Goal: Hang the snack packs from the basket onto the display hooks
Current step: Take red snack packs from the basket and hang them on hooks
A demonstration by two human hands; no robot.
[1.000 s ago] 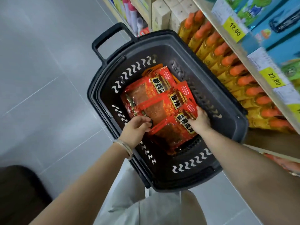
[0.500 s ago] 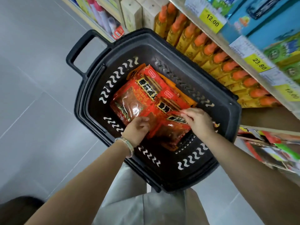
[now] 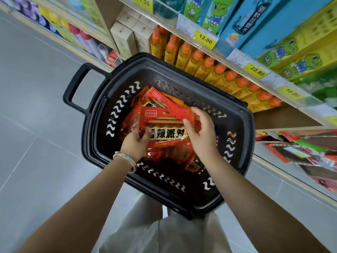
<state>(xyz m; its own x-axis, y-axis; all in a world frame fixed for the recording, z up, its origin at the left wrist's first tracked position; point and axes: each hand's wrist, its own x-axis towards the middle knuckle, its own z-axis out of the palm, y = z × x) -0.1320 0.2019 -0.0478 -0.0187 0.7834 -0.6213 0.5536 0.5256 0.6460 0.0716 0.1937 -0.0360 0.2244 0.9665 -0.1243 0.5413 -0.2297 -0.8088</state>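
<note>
both hands closed on a snack pack over the basket.
a red snack pack (image 3: 167,123) is gripped at its two ends — the left hand (image 3: 135,144) at the left edge, the right hand (image 3: 202,136) at the right — and is held just above the other packs (image 3: 171,157) lying in the black basket (image 3: 102,110). a bracelet (image 3: 125,158) is worn on the left wrist; bottles (image 3: 200,64) are ranged on the shelf beyond.

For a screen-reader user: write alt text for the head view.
Both hands, left hand and right hand, grip a red snack pack over a black basket of more packs, beside a shelf of orange-capped bottles.
</note>
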